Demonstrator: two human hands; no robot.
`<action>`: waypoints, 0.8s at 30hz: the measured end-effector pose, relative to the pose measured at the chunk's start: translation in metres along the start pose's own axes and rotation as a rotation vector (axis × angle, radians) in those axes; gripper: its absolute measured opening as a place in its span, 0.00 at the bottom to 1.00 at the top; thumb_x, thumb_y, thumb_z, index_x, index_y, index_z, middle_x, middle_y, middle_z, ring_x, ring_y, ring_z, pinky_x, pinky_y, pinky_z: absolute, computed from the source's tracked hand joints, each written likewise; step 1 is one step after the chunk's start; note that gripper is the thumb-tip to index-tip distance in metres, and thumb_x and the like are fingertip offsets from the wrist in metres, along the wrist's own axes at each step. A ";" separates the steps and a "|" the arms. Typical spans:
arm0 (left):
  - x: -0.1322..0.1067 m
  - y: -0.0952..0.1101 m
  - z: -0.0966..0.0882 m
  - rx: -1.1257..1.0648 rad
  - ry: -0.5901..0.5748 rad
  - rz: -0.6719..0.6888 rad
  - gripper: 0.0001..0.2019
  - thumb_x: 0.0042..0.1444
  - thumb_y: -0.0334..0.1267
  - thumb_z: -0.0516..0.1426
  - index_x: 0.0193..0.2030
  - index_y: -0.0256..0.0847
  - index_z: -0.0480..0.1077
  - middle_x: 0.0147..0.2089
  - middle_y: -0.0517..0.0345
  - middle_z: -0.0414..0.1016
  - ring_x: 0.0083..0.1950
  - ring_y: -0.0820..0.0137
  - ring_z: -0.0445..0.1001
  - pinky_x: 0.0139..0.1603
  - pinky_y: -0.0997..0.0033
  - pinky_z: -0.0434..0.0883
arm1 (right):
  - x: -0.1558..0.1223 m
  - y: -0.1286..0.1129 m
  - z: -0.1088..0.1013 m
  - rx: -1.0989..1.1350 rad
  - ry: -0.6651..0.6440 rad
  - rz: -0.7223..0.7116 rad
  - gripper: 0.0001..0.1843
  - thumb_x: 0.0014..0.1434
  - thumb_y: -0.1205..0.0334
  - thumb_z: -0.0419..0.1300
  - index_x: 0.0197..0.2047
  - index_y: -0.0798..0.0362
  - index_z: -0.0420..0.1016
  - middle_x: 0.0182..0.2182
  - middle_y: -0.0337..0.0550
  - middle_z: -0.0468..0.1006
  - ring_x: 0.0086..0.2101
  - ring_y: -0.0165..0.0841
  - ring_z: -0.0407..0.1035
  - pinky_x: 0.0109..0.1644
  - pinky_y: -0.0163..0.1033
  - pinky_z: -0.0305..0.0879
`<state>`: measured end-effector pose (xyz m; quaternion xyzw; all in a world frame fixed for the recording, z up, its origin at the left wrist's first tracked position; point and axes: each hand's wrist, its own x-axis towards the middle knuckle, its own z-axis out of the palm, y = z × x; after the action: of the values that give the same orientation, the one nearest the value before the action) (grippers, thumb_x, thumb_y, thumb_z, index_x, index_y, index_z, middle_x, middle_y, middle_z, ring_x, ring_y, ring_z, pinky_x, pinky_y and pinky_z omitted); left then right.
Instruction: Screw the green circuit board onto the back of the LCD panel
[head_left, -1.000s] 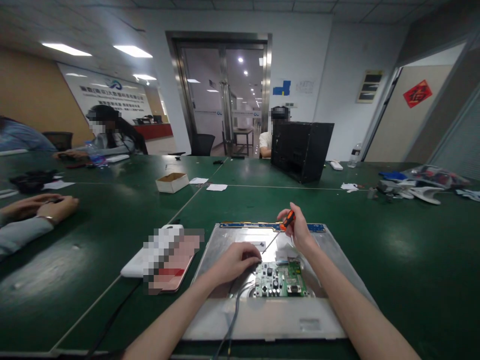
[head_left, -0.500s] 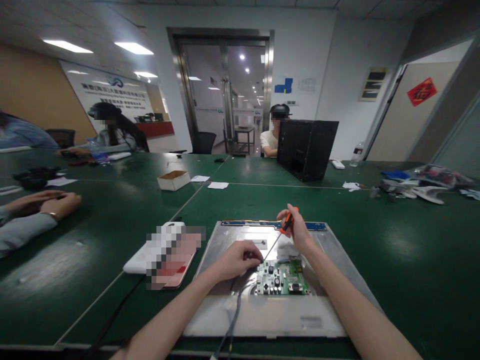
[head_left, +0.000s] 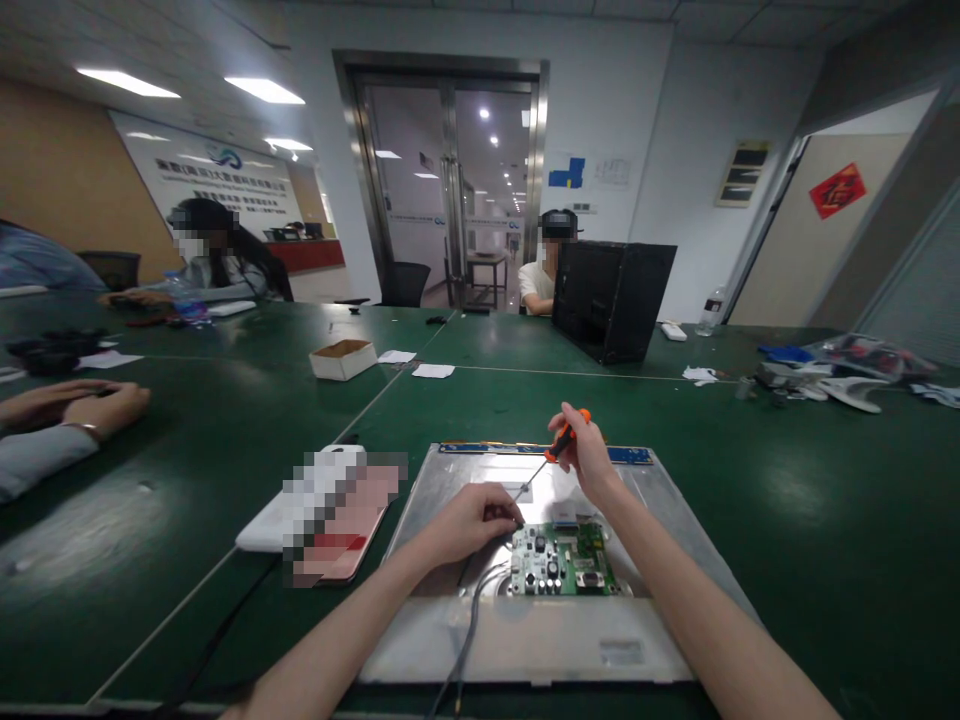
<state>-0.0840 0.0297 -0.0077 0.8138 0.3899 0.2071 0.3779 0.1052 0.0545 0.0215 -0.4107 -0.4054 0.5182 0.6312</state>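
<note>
An orange and black screwdriver [head_left: 568, 436] is gripped in my right hand [head_left: 586, 458], its shaft slanting down to the left. The shaft's lower end comes close to the fingertips of my left hand [head_left: 480, 518]. Those left fingers are bent together at the upper left corner of a green circuit board [head_left: 562, 560]; what they pinch, if anything, is hidden. The board lies on a flat metal display panel [head_left: 675, 560] on the table. Along the panel's far edge runs a narrow blue circuit strip [head_left: 517, 451]. Grey cables [head_left: 472, 625] trail from the board's left side toward me.
Left of the panel lie a white device [head_left: 262, 520] and a pink phone-like slab [head_left: 352, 540]. Further off are an open small box [head_left: 343, 361], paper slips [head_left: 433, 371] and a black computer case [head_left: 615, 300]. A co-worker's hands [head_left: 105, 410] rest at the left.
My right hand has shifted slightly left, and the screwdriver leans lower with its handle turned more to the right. My left hand stays at the board's corner. The view has shifted slightly.
</note>
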 end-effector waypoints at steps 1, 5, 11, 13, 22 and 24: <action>0.000 -0.001 0.000 0.004 -0.003 -0.005 0.06 0.49 0.29 0.57 0.32 0.37 0.76 0.30 0.60 0.73 0.31 0.72 0.68 0.33 0.76 0.64 | 0.000 -0.002 0.002 0.010 -0.004 -0.003 0.22 0.46 0.41 0.62 0.24 0.53 0.66 0.12 0.28 0.60 0.10 0.21 0.53 0.11 0.27 0.46; 0.000 -0.002 0.000 0.025 -0.007 -0.020 0.07 0.49 0.30 0.57 0.33 0.38 0.76 0.31 0.59 0.74 0.32 0.72 0.69 0.33 0.76 0.64 | -0.002 -0.008 0.004 0.054 -0.042 -0.019 0.23 0.42 0.44 0.67 0.24 0.52 0.62 0.14 0.28 0.61 0.13 0.22 0.55 0.12 0.28 0.49; 0.000 0.000 -0.002 0.010 0.005 -0.025 0.05 0.48 0.31 0.58 0.31 0.37 0.76 0.29 0.60 0.74 0.31 0.72 0.68 0.32 0.75 0.64 | -0.006 -0.003 -0.004 0.066 -0.050 -0.047 0.22 0.33 0.58 0.73 0.29 0.53 0.67 0.18 0.28 0.65 0.18 0.22 0.61 0.18 0.27 0.58; -0.001 0.001 -0.002 0.000 0.005 -0.031 0.05 0.48 0.31 0.58 0.31 0.37 0.76 0.28 0.60 0.74 0.30 0.72 0.68 0.32 0.75 0.64 | -0.006 -0.002 -0.006 0.057 -0.031 -0.063 0.21 0.33 0.60 0.73 0.30 0.54 0.69 0.21 0.31 0.68 0.20 0.23 0.63 0.20 0.28 0.62; -0.001 0.003 -0.005 0.029 -0.012 -0.019 0.06 0.49 0.30 0.58 0.32 0.38 0.76 0.31 0.59 0.74 0.32 0.72 0.69 0.34 0.76 0.64 | -0.017 -0.004 0.001 -0.166 0.005 -0.360 0.36 0.49 0.57 0.65 0.57 0.48 0.52 0.30 0.35 0.75 0.26 0.30 0.71 0.21 0.30 0.64; -0.001 0.003 -0.005 0.032 -0.016 -0.009 0.06 0.48 0.30 0.57 0.32 0.38 0.76 0.31 0.59 0.74 0.32 0.72 0.69 0.33 0.76 0.64 | -0.022 -0.004 0.003 -0.293 -0.050 -0.435 0.36 0.52 0.59 0.62 0.60 0.47 0.49 0.29 0.33 0.73 0.26 0.29 0.71 0.22 0.30 0.64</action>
<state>-0.0865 0.0296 -0.0029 0.8197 0.3937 0.1926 0.3688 0.1004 0.0323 0.0241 -0.3878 -0.5703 0.3160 0.6516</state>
